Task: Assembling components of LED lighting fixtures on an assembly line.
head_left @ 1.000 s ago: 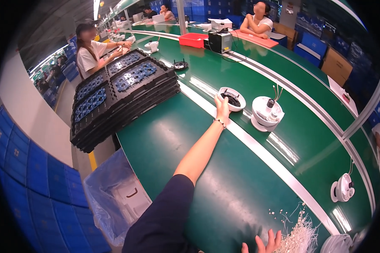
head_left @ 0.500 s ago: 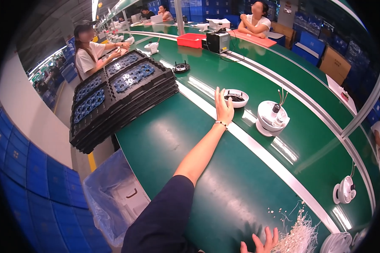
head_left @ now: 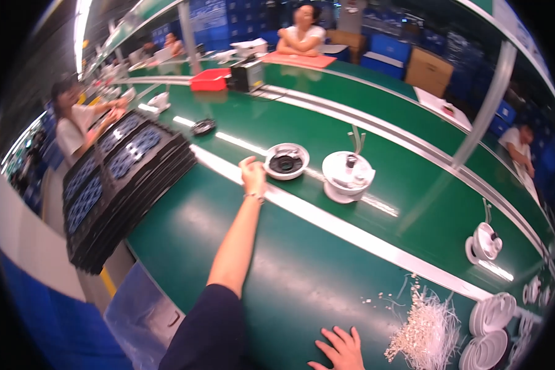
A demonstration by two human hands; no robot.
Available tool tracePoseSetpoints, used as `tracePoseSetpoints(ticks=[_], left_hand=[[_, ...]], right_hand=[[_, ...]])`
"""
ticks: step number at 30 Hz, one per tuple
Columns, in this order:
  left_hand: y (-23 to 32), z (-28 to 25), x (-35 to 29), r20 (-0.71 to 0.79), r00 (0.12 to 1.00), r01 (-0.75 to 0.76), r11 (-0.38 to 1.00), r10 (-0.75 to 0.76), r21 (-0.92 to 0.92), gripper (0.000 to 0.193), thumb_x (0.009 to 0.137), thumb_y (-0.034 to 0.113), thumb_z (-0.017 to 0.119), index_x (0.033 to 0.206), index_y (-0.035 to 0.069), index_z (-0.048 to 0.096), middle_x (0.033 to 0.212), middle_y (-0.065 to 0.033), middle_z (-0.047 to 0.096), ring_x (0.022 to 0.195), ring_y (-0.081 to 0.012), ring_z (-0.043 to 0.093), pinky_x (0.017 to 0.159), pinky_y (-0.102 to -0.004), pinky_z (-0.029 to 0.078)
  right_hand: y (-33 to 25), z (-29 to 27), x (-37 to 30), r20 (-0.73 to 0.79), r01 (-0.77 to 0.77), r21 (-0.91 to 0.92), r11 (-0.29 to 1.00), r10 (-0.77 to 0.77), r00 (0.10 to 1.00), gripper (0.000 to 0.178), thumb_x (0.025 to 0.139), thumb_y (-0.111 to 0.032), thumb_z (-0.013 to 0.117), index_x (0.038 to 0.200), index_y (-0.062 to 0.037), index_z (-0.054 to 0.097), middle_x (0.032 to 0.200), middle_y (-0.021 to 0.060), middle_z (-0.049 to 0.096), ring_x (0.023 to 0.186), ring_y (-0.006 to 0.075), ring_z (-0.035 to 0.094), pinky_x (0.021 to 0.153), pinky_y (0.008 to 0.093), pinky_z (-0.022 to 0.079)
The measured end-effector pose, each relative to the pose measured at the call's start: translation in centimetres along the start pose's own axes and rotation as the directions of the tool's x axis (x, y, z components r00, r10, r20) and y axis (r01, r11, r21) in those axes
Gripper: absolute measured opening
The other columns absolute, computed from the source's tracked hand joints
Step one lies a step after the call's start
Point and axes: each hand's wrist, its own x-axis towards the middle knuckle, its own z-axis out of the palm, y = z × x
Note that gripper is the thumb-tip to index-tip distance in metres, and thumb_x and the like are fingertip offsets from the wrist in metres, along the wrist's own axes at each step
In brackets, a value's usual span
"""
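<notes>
My left hand (head_left: 253,177) is reached out to the white strip along the line's near edge, just left of a shallow white round housing (head_left: 287,177) with a black ring-shaped part inside. Its fingers look bent and are blurred; nothing shows in them, and contact with the rim cannot be made out. My right hand (head_left: 341,350) lies low over the green table (head_left: 290,277), fingers spread and holding nothing. To its right is a heap of thin white wires with small pale connectors (head_left: 427,330). A white lamp-like unit (head_left: 348,176) with upright wires stands right of the housing.
A stack of black trays (head_left: 129,191) with blue parts rises at the left. White rings (head_left: 492,314) lie at the lower right. Another wired white unit (head_left: 486,242), a black round part (head_left: 203,127) and a red bin (head_left: 210,80) sit farther off. Other people sit around the line.
My left hand has drawn back from the white housing's rim, its fingers now more bent. My right hand has come further into view. The whole view has turned rightward.
</notes>
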Motion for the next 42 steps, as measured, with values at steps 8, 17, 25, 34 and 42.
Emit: tracePoseSetpoints(ticks=[8, 17, 25, 34, 42], left_hand=[[-0.1, 0.5, -1.1, 0.053, 0.997, -0.055, 0.998, 0.053, 0.043, 0.021, 0.081, 0.003, 0.043, 0.102, 0.0, 0.046, 0.075, -0.0071, 0.057, 0.055, -0.0102, 0.05, 0.052, -0.0223, 0.042], [-0.5, 0.6, -0.7, 0.083, 0.994, -0.076, 0.997, 0.074, 0.025, 0.021, 0.082, 0.003, 0.043, 0.103, 0.001, 0.045, 0.076, -0.0072, 0.056, 0.056, -0.0103, 0.05, 0.051, -0.0219, 0.042], [0.2, -0.5, -2.3, 0.169, 0.985, -0.034, 0.999, 0.04, -0.037, 0.023, 0.079, 0.002, 0.049, 0.102, 0.002, 0.046, 0.072, -0.0051, 0.055, 0.049, -0.0071, 0.047, 0.038, -0.0167, 0.033], [0.7, -0.6, -2.7, 0.225, 0.974, -0.009, 1.0, 0.007, 0.006, 0.02, 0.082, 0.004, 0.046, 0.102, 0.001, 0.046, 0.074, -0.0056, 0.056, 0.051, -0.0078, 0.048, 0.041, -0.0179, 0.036], [0.6, -0.4, -2.6, 0.215, 0.976, -0.015, 1.0, 0.014, 0.003, 0.019, 0.082, 0.003, 0.046, 0.101, 0.001, 0.047, 0.074, -0.0056, 0.057, 0.05, -0.0081, 0.049, 0.041, -0.0177, 0.037]], right_hand=[[0.3, 0.3, -0.9, -0.016, -0.026, 0.018, 1.0, 0.026, 1.0, 0.05, 0.066, -0.027, 0.07, 0.109, -0.0061, 0.054, 0.126, 0.014, 0.043, 0.119, 0.035, 0.036, 0.1, 0.0557, 0.021], [0.8, 0.1, -0.7, -0.003, -0.025, 0.028, 0.999, 0.025, 1.0, 0.049, 0.068, -0.029, 0.068, 0.108, -0.0055, 0.053, 0.125, 0.0134, 0.043, 0.119, 0.0336, 0.035, 0.1, 0.0554, 0.02], [1.5, 0.3, -1.4, 0.006, 0.001, 0.024, 1.0, -0.001, 1.0, 0.048, 0.071, -0.032, 0.065, 0.11, -0.0052, 0.053, 0.128, 0.0132, 0.04, 0.121, 0.0331, 0.033, 0.102, 0.0535, 0.019], [1.0, 0.4, -1.5, -0.01, -0.003, 0.033, 0.999, 0.003, 1.0, 0.048, 0.07, -0.031, 0.066, 0.109, -0.0053, 0.054, 0.128, 0.0136, 0.041, 0.121, 0.0335, 0.033, 0.103, 0.0528, 0.019], [1.0, 0.4, -1.5, -0.03, 0.006, 0.049, 0.999, -0.005, 1.0, 0.047, 0.069, -0.03, 0.067, 0.108, -0.0056, 0.054, 0.127, 0.014, 0.042, 0.121, 0.0338, 0.034, 0.102, 0.0535, 0.02]])
